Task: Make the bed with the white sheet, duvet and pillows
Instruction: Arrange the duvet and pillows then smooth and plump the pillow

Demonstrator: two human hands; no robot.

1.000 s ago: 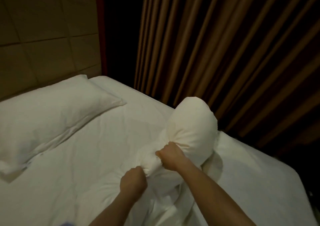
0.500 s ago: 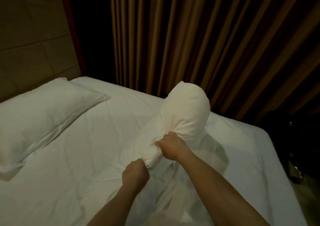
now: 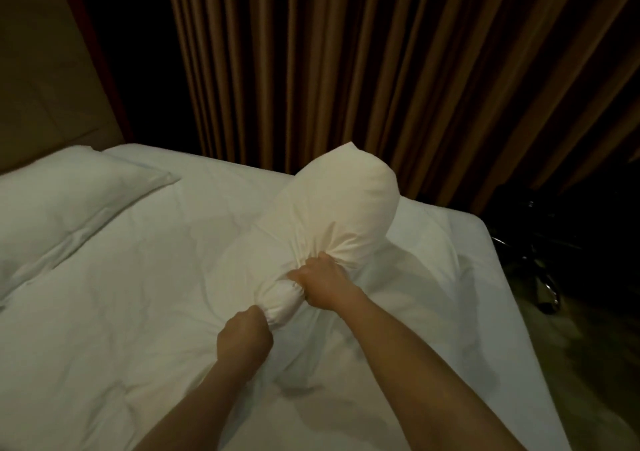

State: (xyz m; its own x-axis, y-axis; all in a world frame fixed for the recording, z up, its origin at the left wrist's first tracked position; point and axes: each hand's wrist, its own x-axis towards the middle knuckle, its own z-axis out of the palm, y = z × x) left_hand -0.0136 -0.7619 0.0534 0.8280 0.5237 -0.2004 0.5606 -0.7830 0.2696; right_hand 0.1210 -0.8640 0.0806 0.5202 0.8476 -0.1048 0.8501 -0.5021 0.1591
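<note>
White cotton pillow (image 3: 332,208), plump and rounded at the far end, squeezed into a narrow bunched neck at the near end; positioned over the middle of the bed, toward the far edge, upper end raised off the sheet. Right hand (image 3: 323,284) clamped around the gathered neck, fingers curled tight, fabric puckered into radial creases at the grip. Left hand (image 3: 244,338) clamped on the near tip of the same neck, just beside the right hand, fist closed over the cloth. White sheet (image 3: 114,312) smooth but lightly wrinkled, spread to the right edge of the mattress. Second pillow (image 3: 65,205), flat and rectangular with a flanged border, lying at the head end against the padded tan headboard (image 3: 45,80). Brown pleated curtain (image 3: 398,70) hanging beyond the far edge.
</note>
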